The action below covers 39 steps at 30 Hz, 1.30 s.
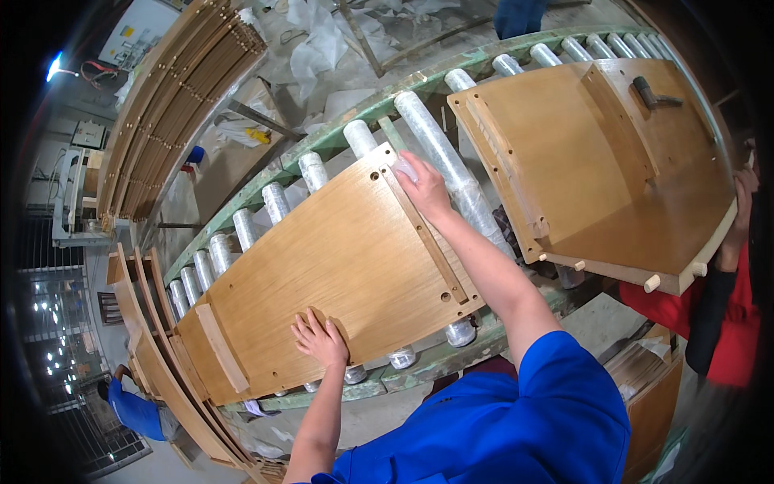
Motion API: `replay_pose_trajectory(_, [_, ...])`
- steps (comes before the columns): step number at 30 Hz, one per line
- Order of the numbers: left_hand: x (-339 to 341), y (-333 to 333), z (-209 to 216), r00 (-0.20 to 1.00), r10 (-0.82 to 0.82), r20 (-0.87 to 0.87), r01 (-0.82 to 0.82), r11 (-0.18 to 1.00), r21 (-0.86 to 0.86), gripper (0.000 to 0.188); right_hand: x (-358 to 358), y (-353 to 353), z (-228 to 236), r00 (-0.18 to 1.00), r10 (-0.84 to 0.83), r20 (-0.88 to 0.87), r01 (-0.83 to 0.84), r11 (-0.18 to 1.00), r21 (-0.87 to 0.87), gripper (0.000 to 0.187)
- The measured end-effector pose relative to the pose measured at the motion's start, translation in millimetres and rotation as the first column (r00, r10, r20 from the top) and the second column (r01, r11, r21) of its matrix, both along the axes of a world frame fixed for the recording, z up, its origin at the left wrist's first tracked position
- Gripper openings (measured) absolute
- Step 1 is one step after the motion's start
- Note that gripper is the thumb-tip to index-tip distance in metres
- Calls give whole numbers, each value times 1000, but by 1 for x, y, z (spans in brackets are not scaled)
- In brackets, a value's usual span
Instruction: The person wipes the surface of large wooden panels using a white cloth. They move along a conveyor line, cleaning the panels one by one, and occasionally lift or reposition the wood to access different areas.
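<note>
A flat, tapered wooden panel (306, 266) with drilled holes lies across the rollers in front of me. A wooden batten (427, 238) runs along its right end, and a shorter wooden strip (222, 347) crosses it near the left end. My left hand (322, 342) rests flat on the panel's near part, its fingers spread. At the far right corner, beside the batten, my right hand (425, 190) has its fingers curled around a pale, translucent wad (405, 168). Whether that is cloth or plastic I cannot tell.
To the right, a wooden assembly (556, 145) with dowels bears a dark hammer (655, 95). Another person's red sleeve (738, 323) is beside it. Plastic-wrapped rollers (439, 133) sit in a green conveyor frame (379, 93). Curved wooden boards (173, 105) stand stacked at far left.
</note>
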State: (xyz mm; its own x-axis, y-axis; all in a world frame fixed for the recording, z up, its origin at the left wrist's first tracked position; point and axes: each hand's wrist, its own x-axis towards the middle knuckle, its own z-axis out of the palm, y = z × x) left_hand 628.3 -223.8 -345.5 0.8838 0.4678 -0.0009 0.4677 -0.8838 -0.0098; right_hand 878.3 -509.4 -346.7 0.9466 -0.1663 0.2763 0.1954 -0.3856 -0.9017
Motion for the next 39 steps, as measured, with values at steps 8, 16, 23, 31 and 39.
replay_pose_trajectory(8, [-3,-1,1,1000,-21,16,22,1000,-10,54,-24,-10,-4,999,-28,23,29,998,-54,27])
replay_pose_trajectory(16, [-6,1,-2,1000,-21,8,21,999,-28,53,-94,-26,5,999,-44,17,45,997,-65,23])
replay_pose_trajectory(23, [-9,3,-5,999,-43,9,43,999,-30,54,-164,-40,7,993,-114,-23,111,989,-98,23])
replay_pose_trajectory(31, [-10,13,-14,982,-190,15,190,982,19,56,-233,-54,15,986,-167,-8,165,979,-124,21])
replay_pose_trajectory(39, [-9,13,-9,959,-282,11,282,959,-16,55,-264,-75,24,985,-101,-139,105,994,21,26])
